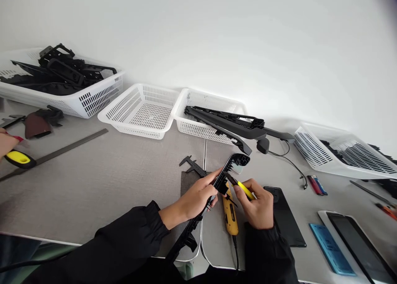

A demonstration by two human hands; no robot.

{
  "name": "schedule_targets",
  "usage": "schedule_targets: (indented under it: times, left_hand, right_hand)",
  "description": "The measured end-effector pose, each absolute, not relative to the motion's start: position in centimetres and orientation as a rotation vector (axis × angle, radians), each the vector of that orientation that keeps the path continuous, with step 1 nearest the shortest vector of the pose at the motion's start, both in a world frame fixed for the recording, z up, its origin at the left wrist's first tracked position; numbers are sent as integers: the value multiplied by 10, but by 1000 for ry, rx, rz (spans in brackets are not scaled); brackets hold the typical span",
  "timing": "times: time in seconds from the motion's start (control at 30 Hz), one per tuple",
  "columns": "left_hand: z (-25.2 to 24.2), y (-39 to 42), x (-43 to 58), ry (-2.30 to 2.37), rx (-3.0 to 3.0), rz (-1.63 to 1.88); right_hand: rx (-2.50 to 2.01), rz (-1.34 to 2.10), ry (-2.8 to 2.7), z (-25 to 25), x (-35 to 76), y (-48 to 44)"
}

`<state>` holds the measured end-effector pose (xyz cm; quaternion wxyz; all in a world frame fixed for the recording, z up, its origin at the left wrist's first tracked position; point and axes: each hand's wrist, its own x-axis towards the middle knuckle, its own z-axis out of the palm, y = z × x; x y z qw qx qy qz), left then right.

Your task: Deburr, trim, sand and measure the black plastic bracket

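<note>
The work looks to be midway on one piece: the long black plastic part [194,224] is in front of the person, slanting across the table's [124,184] near edge. The left hand [195,199] is closed around its upper half, and the right hand [257,205] pinches a yellow-handled cutter [246,191], its dark tip at the part's edge. How much of this edge is finished I cannot tell (the fingers cover some of it). More long black pieces [229,124] lie in the basket [198,128] ahead; whether they are done or waiting is unclear.

A yellow power tool [230,217] lies just below the cutter, its cord running to the near edge, so it crowds the right hand. The jutting pieces come near the part's top. A caliper [192,164] rests left of it, a black tablet [284,215] right.
</note>
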<state>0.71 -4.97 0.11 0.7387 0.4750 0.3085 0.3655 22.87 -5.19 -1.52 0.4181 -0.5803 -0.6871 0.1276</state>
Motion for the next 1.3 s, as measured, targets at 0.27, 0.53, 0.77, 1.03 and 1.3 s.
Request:
schedule_targets:
  times: [0.27, 0.53, 0.77, 1.03, 1.3]
  left_hand:
    - [3, -50, 7, 686, 1039, 801]
    - [3, -49, 7, 693, 1056, 812]
    - [3, -50, 8, 710, 1050, 817]
    - [-1, -49, 8, 727, 1073, 807]
    - [-1, -50, 7, 800, 1109, 800]
  right_hand:
    - [-1474, 326, -1722, -16, 230, -51]
    - [-1481, 299, -1741, -16, 235, -50]
    - [-1516, 288, -1698, -16, 232, -51]
    - [-1491, 327, -1732, -18, 233, -50]
    - [-1403, 340, -1843, -17, 232, -49]
